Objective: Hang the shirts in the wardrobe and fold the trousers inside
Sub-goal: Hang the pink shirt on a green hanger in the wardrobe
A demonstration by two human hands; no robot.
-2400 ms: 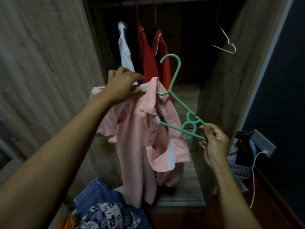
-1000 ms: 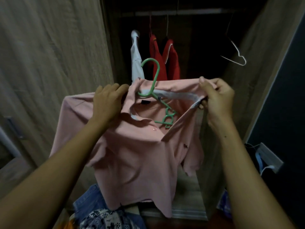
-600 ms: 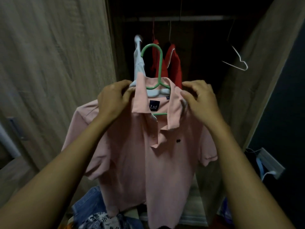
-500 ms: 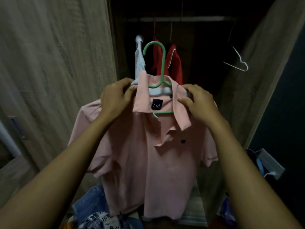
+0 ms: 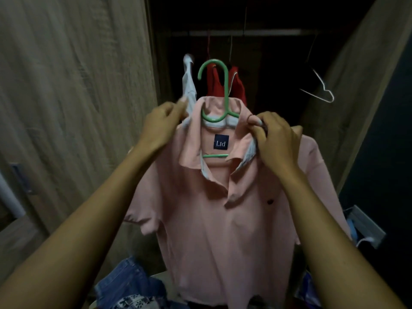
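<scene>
Pinching the collar from both sides, the left hand [image 5: 159, 128] and the right hand [image 5: 275, 141] are closed on the pink shirt [image 5: 223, 219]: cloth is gripped at the left shoulder by the left fingers, and the right collar edge is nipped between thumb and fingers of the right. The shirt is draped on a green hanger [image 5: 217, 94], whose hook stands upright above the collar, free of the rail [image 5: 245, 32]. It is held up in front of the open wardrobe [image 5: 347, 97], where a white shirt [image 5: 189, 79], red shirts [image 5: 223, 83] and an empty wire hanger [image 5: 321, 90] are hung. Jeans [image 5: 127, 284] are heaped below.
</scene>
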